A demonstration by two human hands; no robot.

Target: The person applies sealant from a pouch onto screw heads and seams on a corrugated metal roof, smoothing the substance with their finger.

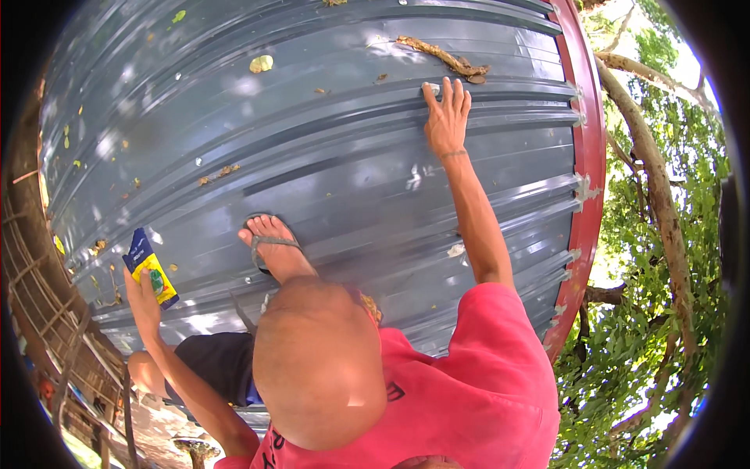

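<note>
My left hand (142, 301) grips a blue and yellow packet (153, 270) with a green picture, over the left part of the metal roof sheeting (336, 176). Farther out, my right hand (447, 121) reaches to a raised rib of the sheeting, palm down and fingers spread. A small pale bit shows between its thumb and forefinger; whether it is held, I cannot tell. Just beyond those fingers lies a curved piece of bark (441, 56). My bent knee (320, 367) fills the lower middle, and my sandalled foot (273, 242) stands on the sheeting.
Red edge trim (582, 156) runs down the roof's right side, with grey patches at the rib ends. Tree branches (652, 164) and leaves lie beyond it. Fallen leaves (262, 63) dot the sheeting. A wooden pole frame (47, 305) shows below the roof at left.
</note>
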